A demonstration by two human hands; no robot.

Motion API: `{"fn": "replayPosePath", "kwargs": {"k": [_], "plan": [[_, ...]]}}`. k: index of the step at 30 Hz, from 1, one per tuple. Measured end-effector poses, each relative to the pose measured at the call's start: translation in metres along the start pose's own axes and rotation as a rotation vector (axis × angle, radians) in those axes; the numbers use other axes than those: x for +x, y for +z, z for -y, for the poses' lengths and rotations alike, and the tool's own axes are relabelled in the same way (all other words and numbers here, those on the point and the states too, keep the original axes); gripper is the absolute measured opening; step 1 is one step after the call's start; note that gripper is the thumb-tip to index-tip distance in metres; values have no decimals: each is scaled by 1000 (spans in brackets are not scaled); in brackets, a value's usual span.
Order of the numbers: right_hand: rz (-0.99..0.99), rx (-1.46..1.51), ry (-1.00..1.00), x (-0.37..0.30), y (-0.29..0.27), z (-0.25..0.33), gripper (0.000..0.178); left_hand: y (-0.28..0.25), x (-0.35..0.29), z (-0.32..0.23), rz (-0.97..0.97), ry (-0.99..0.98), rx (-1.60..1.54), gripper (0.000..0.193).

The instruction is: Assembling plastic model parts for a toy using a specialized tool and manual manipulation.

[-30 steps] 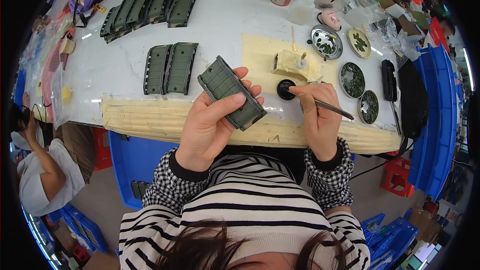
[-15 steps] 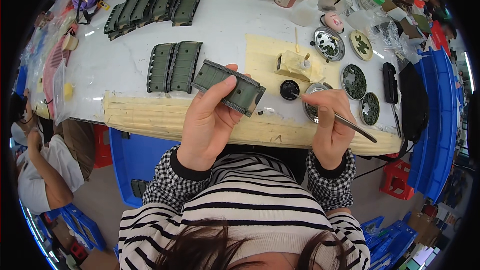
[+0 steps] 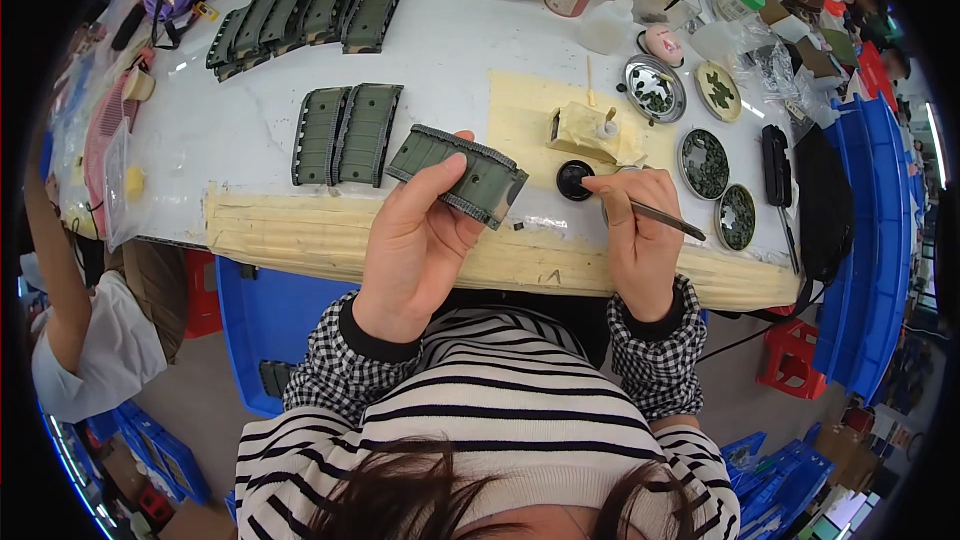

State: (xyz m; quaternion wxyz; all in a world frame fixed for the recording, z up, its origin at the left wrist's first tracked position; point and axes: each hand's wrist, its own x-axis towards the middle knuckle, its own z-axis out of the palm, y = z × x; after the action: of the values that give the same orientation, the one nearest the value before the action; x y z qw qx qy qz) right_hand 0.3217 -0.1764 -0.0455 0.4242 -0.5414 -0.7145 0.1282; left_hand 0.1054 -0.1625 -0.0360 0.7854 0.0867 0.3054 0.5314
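Observation:
My left hand (image 3: 412,245) holds up a curved green camouflage case (image 3: 492,187) with ribbed edges, the thumb pressed on its face. In my right hand (image 3: 643,250) are slim metal tweezers (image 3: 672,224), slanting down to the left, with fingers closed round them. Their tip is at or just over a small round black pot (image 3: 574,180); whether it touches the contents I cannot tell. A dish behind the right hand is mostly hidden. Left of the held case, two similar green cases (image 3: 345,135) lie side by side on the table.
More green cases (image 3: 305,15) lie in a row at the far left. Round dishes of small dark green pieces (image 3: 704,164) stand on the right. A tape-wrapped block (image 3: 590,135) sits behind the pot. A blue bin (image 3: 285,320) is below the table's taped edge; another person (image 3: 100,340) is at left.
My right hand has moved left and slightly down, bringing the tweezers' tip to the black pot. The left hand with the case has barely moved. The other person's arm has risen at left.

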Motion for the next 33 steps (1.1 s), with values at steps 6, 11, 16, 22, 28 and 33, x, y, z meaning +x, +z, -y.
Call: {"fn": "replayPosePath", "kwargs": {"k": [6,11,16,22,28,33], "plan": [[-33,110,-9,1,-9,10,13,0,0,1,-4,-4,-69,36],[5,371,-138,0,-19,34,18,4,0,5,8,-54,-71,36],[122,498,-142,2,-11,49,18,11,-3,9,15,-71,-24,35],[119,549,-82,0,-3,47,19,11,-4,11,26,-50,-2,33],[118,540,-72,0,-3,46,18,10,-3,11,23,-53,0,33],[131,524,-72,1,-4,45,17,11,-3,12,11,-47,15,33]]}}
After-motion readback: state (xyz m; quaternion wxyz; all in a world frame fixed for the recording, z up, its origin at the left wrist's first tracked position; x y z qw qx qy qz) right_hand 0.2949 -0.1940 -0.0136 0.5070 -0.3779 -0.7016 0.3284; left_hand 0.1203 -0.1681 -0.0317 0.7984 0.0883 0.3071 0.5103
